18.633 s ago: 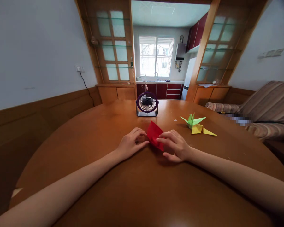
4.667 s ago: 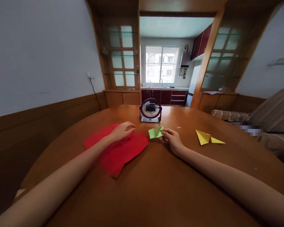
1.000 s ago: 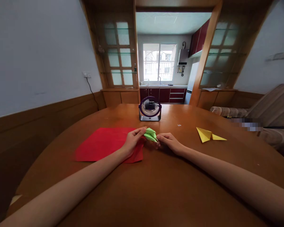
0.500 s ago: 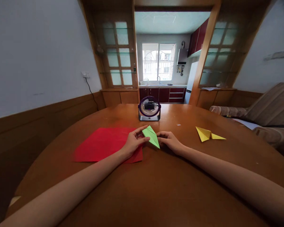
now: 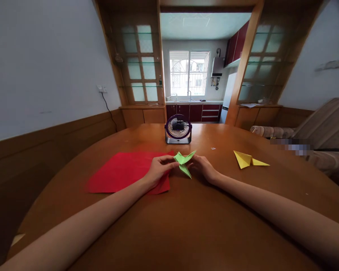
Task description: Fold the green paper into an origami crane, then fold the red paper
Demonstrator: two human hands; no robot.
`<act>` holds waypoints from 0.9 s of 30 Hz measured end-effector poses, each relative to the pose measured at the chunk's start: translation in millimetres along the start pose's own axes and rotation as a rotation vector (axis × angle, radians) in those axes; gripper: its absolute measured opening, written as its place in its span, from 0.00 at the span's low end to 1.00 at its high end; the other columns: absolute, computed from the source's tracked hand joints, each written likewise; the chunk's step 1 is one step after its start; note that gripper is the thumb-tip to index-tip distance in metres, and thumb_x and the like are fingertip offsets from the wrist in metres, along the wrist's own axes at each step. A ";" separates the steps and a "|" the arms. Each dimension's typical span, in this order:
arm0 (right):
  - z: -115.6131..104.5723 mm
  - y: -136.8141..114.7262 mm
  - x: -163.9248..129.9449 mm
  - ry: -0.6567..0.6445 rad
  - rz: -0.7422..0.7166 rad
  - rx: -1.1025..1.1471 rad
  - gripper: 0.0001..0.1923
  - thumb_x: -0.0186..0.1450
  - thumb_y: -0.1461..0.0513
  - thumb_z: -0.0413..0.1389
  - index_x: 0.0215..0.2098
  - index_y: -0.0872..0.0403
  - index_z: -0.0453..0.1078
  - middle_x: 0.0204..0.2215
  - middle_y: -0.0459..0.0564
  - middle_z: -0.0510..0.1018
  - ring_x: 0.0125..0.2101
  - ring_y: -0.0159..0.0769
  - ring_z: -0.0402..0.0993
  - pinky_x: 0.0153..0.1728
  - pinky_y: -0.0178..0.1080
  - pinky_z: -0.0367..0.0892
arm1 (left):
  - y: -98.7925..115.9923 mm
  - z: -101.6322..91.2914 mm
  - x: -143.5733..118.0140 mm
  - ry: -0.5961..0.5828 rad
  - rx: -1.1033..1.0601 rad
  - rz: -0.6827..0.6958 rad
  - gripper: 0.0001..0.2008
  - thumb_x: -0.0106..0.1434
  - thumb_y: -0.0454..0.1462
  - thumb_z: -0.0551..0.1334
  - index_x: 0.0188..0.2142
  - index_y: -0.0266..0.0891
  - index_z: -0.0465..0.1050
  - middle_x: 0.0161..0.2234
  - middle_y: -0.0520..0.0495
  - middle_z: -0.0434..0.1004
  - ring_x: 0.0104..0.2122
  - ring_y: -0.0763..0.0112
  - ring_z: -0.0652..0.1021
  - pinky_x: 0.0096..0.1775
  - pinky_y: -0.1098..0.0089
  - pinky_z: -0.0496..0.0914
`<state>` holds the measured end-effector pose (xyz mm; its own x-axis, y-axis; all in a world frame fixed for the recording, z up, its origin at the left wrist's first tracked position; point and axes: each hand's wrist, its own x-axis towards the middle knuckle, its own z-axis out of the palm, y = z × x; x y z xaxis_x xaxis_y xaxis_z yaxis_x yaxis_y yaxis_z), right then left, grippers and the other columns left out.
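A small green folded paper figure is held between both hands just above the wooden table. My left hand pinches its left side with thumb and fingers. My right hand grips its right side, where a pointed flap sticks up. A flat red paper sheet lies on the table under and to the left of my left hand.
A small purple desk fan stands on the table behind the hands. A yellow folded paper piece lies to the right. A striped sofa is beyond the table's right edge, a wood-panelled wall on the left.
The green paper went from a flat pointed shape half a second ago to a spread shape with flaps sticking out. Both hands stay at its sides. The red sheet and yellow piece have not moved.
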<state>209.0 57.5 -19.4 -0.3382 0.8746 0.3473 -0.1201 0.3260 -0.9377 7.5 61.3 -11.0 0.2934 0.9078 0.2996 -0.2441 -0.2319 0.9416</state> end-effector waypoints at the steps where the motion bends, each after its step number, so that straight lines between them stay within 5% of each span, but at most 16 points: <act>1: 0.4 -0.3 -0.4 -0.018 -0.001 0.005 0.27 0.64 0.43 0.51 0.39 0.55 0.78 0.33 0.52 0.80 0.33 0.38 0.74 0.42 0.43 0.67 | 0.6 0.1 0.1 0.009 0.027 0.033 0.15 0.44 0.39 0.76 0.32 0.36 0.81 0.36 0.44 0.80 0.37 0.67 0.77 0.45 0.66 0.69; 6: 2.9 -1.0 -2.5 -0.071 0.012 0.007 0.27 0.63 0.42 0.53 0.37 0.56 0.77 0.34 0.54 0.80 0.37 0.40 0.74 0.45 0.43 0.65 | 4.1 2.0 -0.2 0.017 0.053 0.082 0.14 0.41 0.39 0.76 0.27 0.36 0.79 0.43 0.42 0.78 0.46 0.62 0.75 0.50 0.64 0.67; 10: 2.6 1.1 -0.9 -0.056 0.028 0.031 0.27 0.65 0.44 0.50 0.42 0.57 0.76 0.33 0.54 0.79 0.35 0.40 0.74 0.44 0.44 0.66 | 5.1 3.6 -0.8 0.004 0.040 0.028 0.15 0.40 0.40 0.76 0.25 0.36 0.76 0.32 0.47 0.79 0.35 0.68 0.76 0.42 0.66 0.69; 14: -0.4 0.8 1.1 0.117 -0.032 -0.030 0.22 0.62 0.52 0.55 0.53 0.50 0.69 0.42 0.51 0.75 0.38 0.37 0.72 0.40 0.40 0.67 | 2.6 3.4 -0.2 0.081 0.063 0.039 0.15 0.41 0.40 0.76 0.24 0.36 0.74 0.24 0.53 0.74 0.25 0.75 0.72 0.32 0.73 0.67; 20: 1.2 -11.3 -5.8 0.006 -0.202 -0.327 0.14 0.66 0.54 0.54 0.37 0.53 0.77 0.39 0.51 0.77 0.44 0.39 0.71 0.50 0.44 0.62 | -0.3 1.9 1.3 0.091 0.000 0.042 0.19 0.41 0.38 0.76 0.30 0.36 0.71 0.29 0.50 0.77 0.30 0.73 0.76 0.36 0.71 0.69; 27: 9.6 -18.1 -11.6 -0.035 -0.315 -0.496 0.14 0.62 0.52 0.60 0.39 0.52 0.74 0.46 0.53 0.74 0.49 0.41 0.69 0.53 0.47 0.61 | 2.7 2.0 2.3 0.079 0.018 0.077 0.20 0.42 0.38 0.75 0.33 0.36 0.71 0.30 0.50 0.77 0.32 0.72 0.76 0.37 0.71 0.71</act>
<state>206.1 38.0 -6.5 -0.3884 0.6989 0.6006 0.2289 0.7045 -0.6718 9.4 62.1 -7.4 0.2001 0.9118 0.3586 -0.2459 -0.3076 0.9192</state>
